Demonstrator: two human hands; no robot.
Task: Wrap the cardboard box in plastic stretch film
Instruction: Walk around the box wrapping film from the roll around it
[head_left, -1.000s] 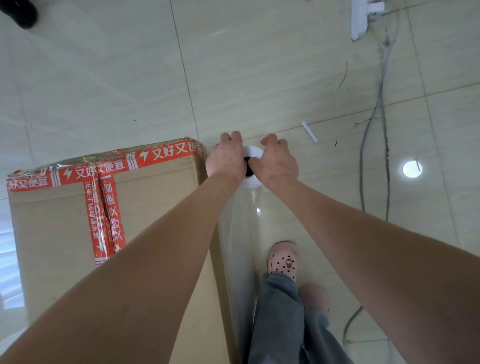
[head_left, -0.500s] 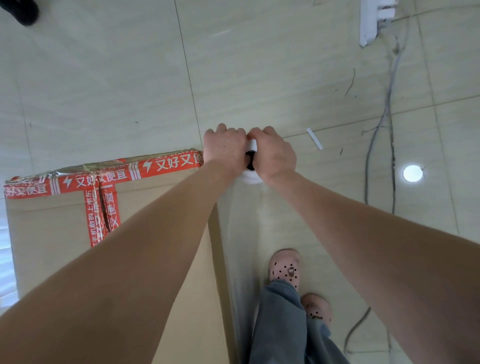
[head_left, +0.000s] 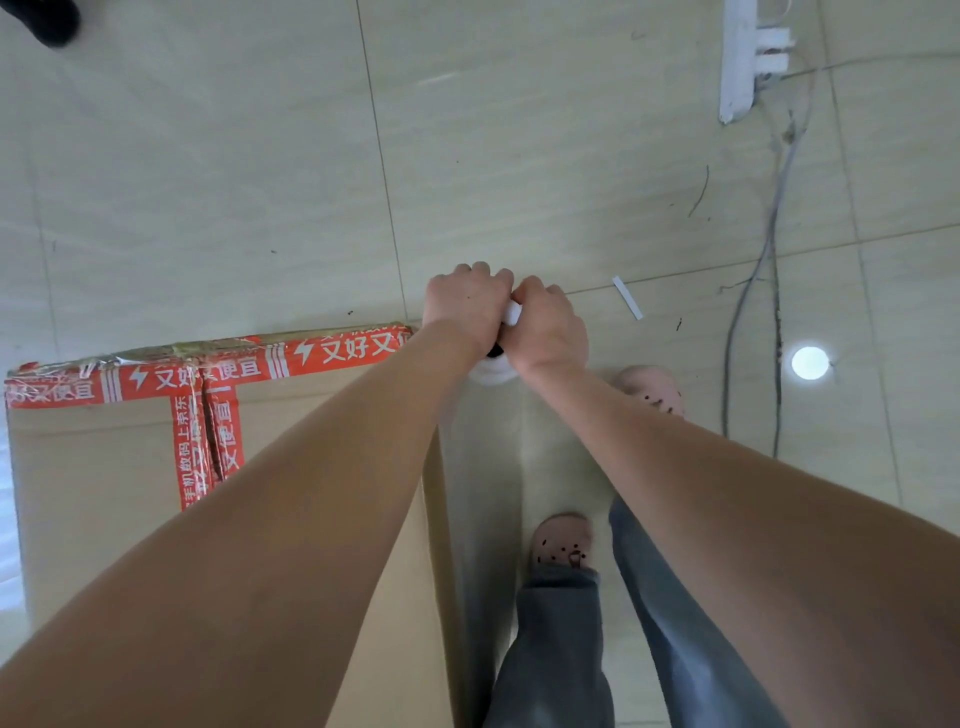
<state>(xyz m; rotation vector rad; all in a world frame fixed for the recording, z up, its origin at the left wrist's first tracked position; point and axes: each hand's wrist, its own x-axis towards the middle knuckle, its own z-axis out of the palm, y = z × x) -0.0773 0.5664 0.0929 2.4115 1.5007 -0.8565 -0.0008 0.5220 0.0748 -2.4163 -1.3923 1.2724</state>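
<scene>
Gripping the film roll at the box corner

The tiled floor (head_left: 260, 156) carries a brown cardboard box (head_left: 104, 493) at lower left, its top seamed with red printed tape (head_left: 156, 376). A clear, glossy sheet of stretch film (head_left: 483, 467) runs down the box's right side. Above that corner the left hand (head_left: 465, 306) and right hand (head_left: 550, 332) touch, fingers curled tight around the white film roll (head_left: 491, 373).

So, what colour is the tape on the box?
The tape is red with white lettering; head view.

Brown cardboard box (head_left: 104, 493), red-taped, clear stretch film (head_left: 483, 493) along its right side, white film roll (head_left: 488, 373) at its corner
</scene>
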